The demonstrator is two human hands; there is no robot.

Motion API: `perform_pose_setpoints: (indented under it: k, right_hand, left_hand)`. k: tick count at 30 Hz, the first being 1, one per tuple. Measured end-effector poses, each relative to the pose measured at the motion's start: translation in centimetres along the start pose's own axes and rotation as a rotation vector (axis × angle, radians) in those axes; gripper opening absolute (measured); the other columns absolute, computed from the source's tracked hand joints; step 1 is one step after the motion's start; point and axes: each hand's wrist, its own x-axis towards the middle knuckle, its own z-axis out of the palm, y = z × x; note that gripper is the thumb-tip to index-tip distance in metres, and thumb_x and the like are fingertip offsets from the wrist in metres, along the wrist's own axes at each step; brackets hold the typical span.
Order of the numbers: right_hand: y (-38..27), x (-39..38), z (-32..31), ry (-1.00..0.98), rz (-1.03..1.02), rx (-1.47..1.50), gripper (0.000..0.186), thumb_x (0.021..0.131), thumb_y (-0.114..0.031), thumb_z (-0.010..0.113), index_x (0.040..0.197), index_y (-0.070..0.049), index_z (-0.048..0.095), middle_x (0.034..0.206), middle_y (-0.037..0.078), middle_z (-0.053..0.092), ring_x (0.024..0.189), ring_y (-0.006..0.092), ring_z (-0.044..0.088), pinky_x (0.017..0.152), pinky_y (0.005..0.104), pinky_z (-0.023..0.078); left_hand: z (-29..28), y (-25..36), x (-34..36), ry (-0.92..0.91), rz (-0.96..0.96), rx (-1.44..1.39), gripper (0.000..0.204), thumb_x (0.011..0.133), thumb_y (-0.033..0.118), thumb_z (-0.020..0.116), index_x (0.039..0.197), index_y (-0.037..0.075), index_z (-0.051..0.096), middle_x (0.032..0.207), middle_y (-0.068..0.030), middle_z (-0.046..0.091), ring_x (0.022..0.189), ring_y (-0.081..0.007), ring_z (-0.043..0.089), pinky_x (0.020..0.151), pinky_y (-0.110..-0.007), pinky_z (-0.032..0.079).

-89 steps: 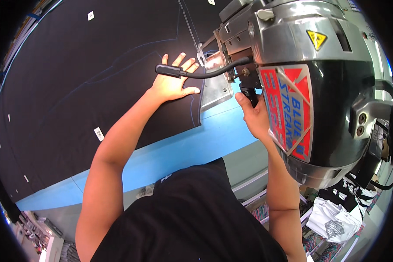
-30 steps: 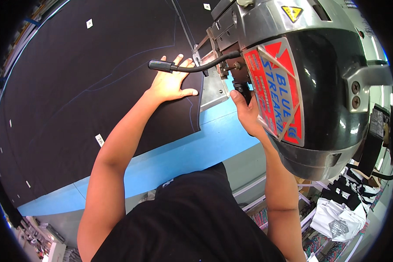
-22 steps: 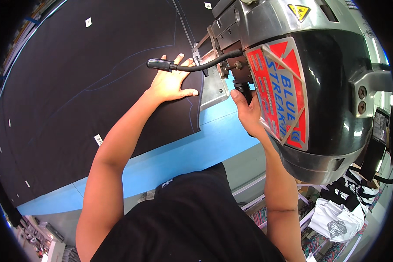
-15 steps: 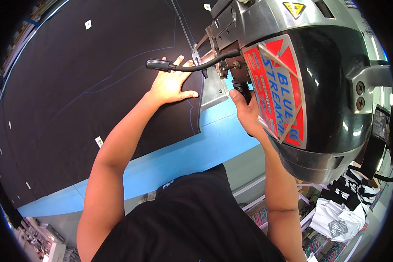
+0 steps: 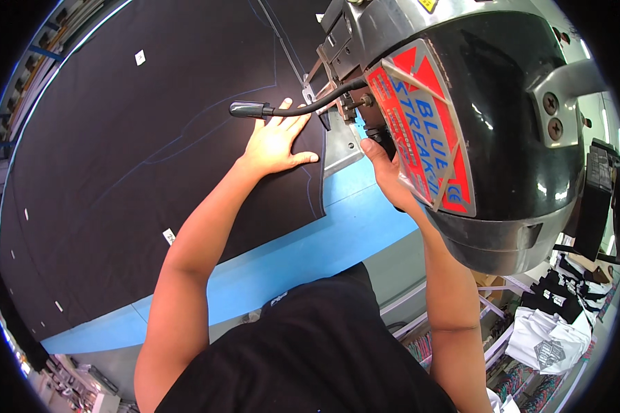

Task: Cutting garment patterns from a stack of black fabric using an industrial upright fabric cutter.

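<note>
Black cloth (image 5: pixel 103 186) lies flat over the blue table (image 5: pixel 289 261), its near edge running along the table's near edge, with a strip of blue showing between the two. Thin blue lines (image 5: pixel 146 163) are drawn on it, and a small white label (image 5: pixel 140 57) sits well apart from both hands.

The left hand (image 5: pixel 274 147) is spread palm down on the cloth, near its right edge, with the thumb pointing right; a bent black lamp (image 5: pixel 249 109) passes above its fingers. Close on the right stands a large black and grey machine (image 5: pixel 510 117), its metal plate (image 5: pixel 341 148) just beside the cloth's right edge. The right hand (image 5: pixel 389 175) is wrapped round the machine's black handle (image 5: pixel 382 138); its other fingers are mostly hidden by the motor, so I cannot tell how tight they hold.

In my judgement, the whole left palm should press evenly, so that the cloth makes no wrinkle. The left fingertips are near the machine's front, therefore more room there would be safer. The right wrist should be straight, without twisting the handle.
</note>
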Motion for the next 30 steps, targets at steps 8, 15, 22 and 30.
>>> perform_pose_setpoints:
  k: [8,15,22,30]
  right_hand:
    - [0.1,0.6,0.7,-0.020,0.047,0.103,0.100,0.092,-0.072,0.063,0.154,0.004,0.041,0.152,0.034,0.044,0.146,0.0487,0.039,0.120,0.0503,0.035]
    - [-0.2,0.0,2.2,0.068,0.071,0.193,0.097,0.093,-0.071,0.063,0.153,0.002,0.044,0.151,0.032,0.047,0.144,0.0480,0.041,0.119,0.0512,0.035]
    - [-1.3,0.3,0.4,-0.038,0.123,0.229,0.093,0.092,-0.072,0.064,0.150,-0.001,0.050,0.146,0.028,0.053,0.140,0.0450,0.047,0.114,0.0510,0.039]
    - [1.6,0.1,3.9,0.287,-0.272,0.207,0.080,0.093,-0.065,0.068,0.141,-0.002,0.058,0.133,0.023,0.063,0.125,0.0396,0.059,0.104,0.0453,0.048]
  left_hand:
    - [0.5,-0.2,-0.1,0.030,0.011,-0.022,0.108,0.084,0.081,0.061,0.161,0.010,0.037,0.169,-0.0061,0.033,0.160,-0.0307,0.018,0.123,-0.070,0.012]
    - [0.5,0.0,-0.1,0.041,0.012,-0.008,0.107,0.083,0.082,0.060,0.159,0.009,0.040,0.169,-0.0064,0.033,0.160,-0.0311,0.018,0.122,-0.072,0.014]
    - [0.3,0.2,-0.2,0.041,0.007,-0.008,0.107,0.084,0.083,0.058,0.160,0.010,0.040,0.169,-0.0064,0.033,0.160,-0.0314,0.018,0.123,-0.071,0.012]
    - [-0.4,-0.2,0.1,0.031,0.019,-0.030,0.109,0.083,0.085,0.056,0.161,0.011,0.038,0.169,-0.0088,0.032,0.160,-0.0316,0.018,0.124,-0.069,0.010]
